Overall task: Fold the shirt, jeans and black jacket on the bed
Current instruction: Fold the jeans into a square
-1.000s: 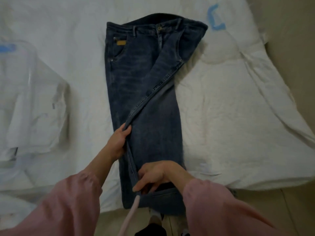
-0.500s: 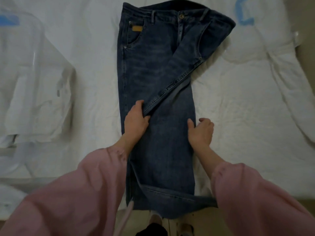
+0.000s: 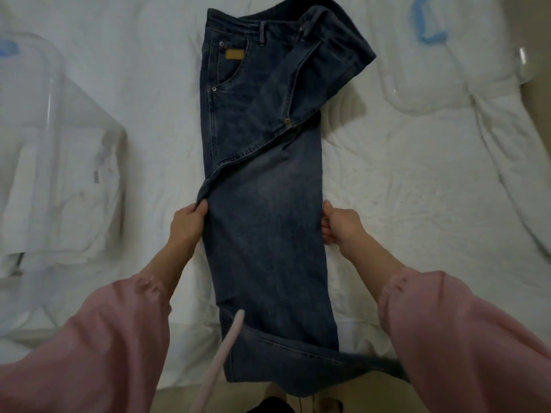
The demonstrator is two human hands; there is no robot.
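A folded white fabric shirt (image 3: 59, 174) lies at the left of the white quilted bed (image 3: 417, 204). My left grip (image 3: 187, 222) pinches the left edge of the dark blue denim jeans (image 3: 265, 234), which lie leg over leg mid-bed, waistband far from me, hems hanging over the near edge. My right grip (image 3: 340, 225) curls round their right edge.

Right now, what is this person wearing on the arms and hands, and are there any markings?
Both arms wear loose, plain dusty-pink sleeves; the left sleeve and right sleeve are gathered at the cuff and end partway up the forearm. The left hand and right hand are bare: no gloves, rings or watch show. A pale pink cord dangles before the jeans.
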